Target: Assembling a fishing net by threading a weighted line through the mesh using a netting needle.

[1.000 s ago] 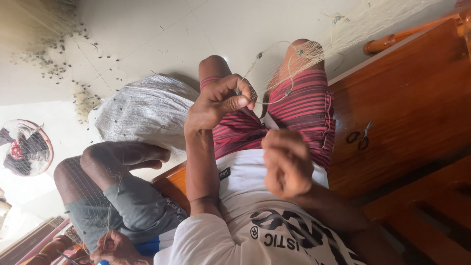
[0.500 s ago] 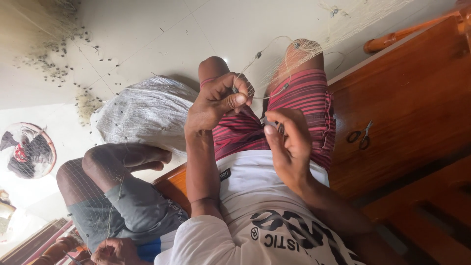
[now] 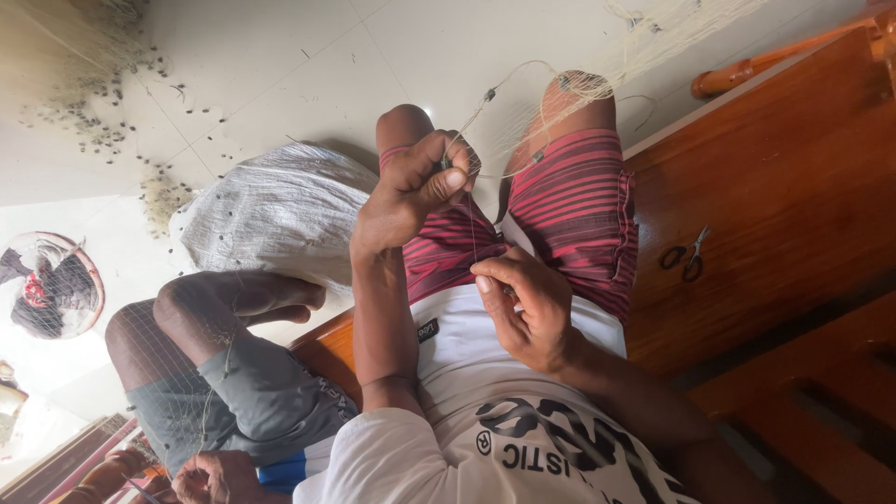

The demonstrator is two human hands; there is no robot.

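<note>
My left hand is raised over my thighs and pinches a thin pale fishing line with a small dark sinker at its fingertips. The line runs up to a fine net draped over my knee. Lower down, near my white shirt, my right hand pinches a thin thread that runs up to my left hand. I sit in red striped shorts on a wooden bench.
Small scissors lie on the bench to the right. A white woven sack lies on the tiled floor. Another person in grey shorts sits at the left, netting over their leg. More net with dark sinkers lies top left; a fan stands left.
My right hand went up toward my left hand's fingertips, then came back down to my belly with the thread. My left hand stayed nearly still.
</note>
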